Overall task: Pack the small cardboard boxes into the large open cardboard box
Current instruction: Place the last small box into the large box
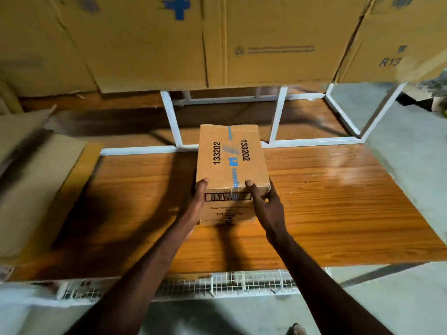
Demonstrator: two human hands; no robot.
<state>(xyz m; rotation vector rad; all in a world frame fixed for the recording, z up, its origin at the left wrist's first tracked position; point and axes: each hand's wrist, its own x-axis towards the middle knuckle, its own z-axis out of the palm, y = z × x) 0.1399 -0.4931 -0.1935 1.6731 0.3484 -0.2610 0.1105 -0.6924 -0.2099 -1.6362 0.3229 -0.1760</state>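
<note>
- Both hands are gripping one small cardboard box [231,165] at its near end: left hand [197,204] is wrapping the near-left corner, thumb on the top edge; right hand [264,204] is wrapping the near-right corner, thumb on top, fingers curling round the side.
- Can't tell whether the box is resting on the bench [326,209] or being held just above it; it's casting a dark shadow left of the left hand.
- Box is taped shut with blue printed tape running down the middle, "133202" printed on both sides of the tape, barcode label on the near face between the hands.
- Open room: bare wood-grain bench top is stretching right of the right hand and left of the left hand; near edge is running under the forearms.
- Beyond the hands, a white metal frame [173,122] is standing along the bench's far edge, touching or just behind the box's far end.
- Far left of the left hand, flat cardboard sheets [31,180] are lying over the bench edge, blurred.
- Past the frame, large cardboard cartons [278,44] are filling the background, one marked "R13".
- Below the wrists, a white wire mesh panel [232,284] is sitting against the bench front; grey floor [406,165] to the right.
</note>
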